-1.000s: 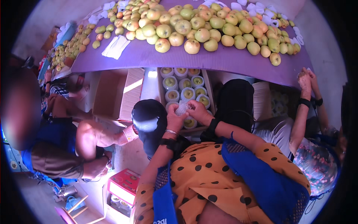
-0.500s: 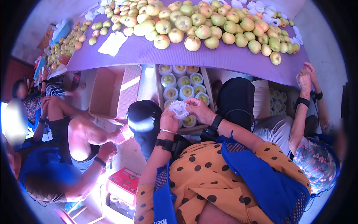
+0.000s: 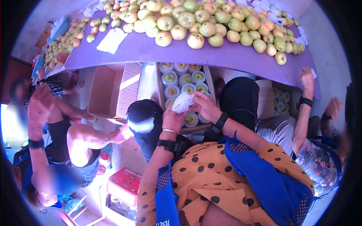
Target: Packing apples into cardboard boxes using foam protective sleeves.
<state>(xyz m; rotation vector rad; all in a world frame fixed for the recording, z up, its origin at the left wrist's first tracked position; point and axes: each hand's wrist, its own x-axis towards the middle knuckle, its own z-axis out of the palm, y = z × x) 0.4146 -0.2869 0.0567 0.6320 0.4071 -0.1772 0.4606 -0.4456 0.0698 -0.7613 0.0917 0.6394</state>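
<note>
Pinched between the fingertips of both hands is a white foam net point(image 3: 183, 103): the left hand point(image 3: 172, 121) grips its lower left end, the right hand point(image 3: 206, 107) its right side, so it sits between them, just beyond the left fingers. It is held above the carton point(image 3: 159, 84), nearer that box's near edge than its far one, with netted apples point(image 3: 169, 78) standing in rows beneath.

The net looks bright, knobbly and bunched, longer than it is wide and tilted up toward the right. Whether anything is inside it cannot be told, and the ends in the fingers are covered. Hands and net hide some of the apples below and the carton's near left corner, while its far edge disappears under the front edge of the purple table point(image 3: 124, 56). Loose apples point(image 3: 186, 19) heaped along the table's far side are cut off by the picture's upper rim
</note>
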